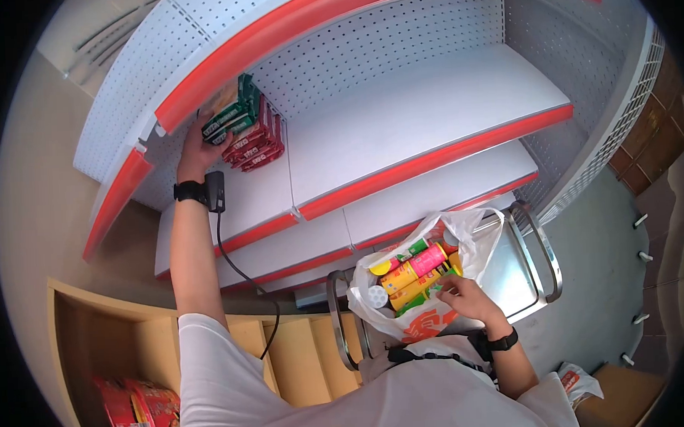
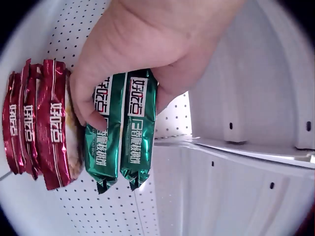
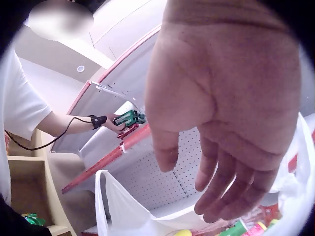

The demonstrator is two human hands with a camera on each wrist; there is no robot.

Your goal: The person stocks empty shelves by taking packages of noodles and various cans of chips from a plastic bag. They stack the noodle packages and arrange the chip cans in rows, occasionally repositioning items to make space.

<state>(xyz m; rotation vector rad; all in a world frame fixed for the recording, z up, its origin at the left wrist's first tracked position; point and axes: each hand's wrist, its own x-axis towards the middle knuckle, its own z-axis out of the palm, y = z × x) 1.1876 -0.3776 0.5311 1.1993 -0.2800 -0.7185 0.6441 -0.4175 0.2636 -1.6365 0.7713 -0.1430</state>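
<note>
My left hand [image 1: 193,155] reaches onto the upper shelf and grips two green biscuit packets [image 2: 135,132] side by side, its thumb and fingers around them. In the head view they sit on top of a stack of red biscuit packets [image 1: 259,147]. Seen from the left wrist, the red packets stand right against the hand's fingers. My right hand [image 1: 472,301] hovers at the mouth of a white plastic bag [image 1: 477,242], fingers loosely bent and holding nothing in the right wrist view. Yellow and pink cylindrical containers [image 1: 428,261] lie inside the bag.
The bag stands on a metal cart [image 1: 513,278] with curved handles. White shelves [image 1: 422,122] with red front strips rise ahead. At lower left, a wooden rack [image 1: 299,360] holds red instant-noodle tubs [image 1: 153,409]. A black cable [image 1: 245,275] hangs from the left wrist.
</note>
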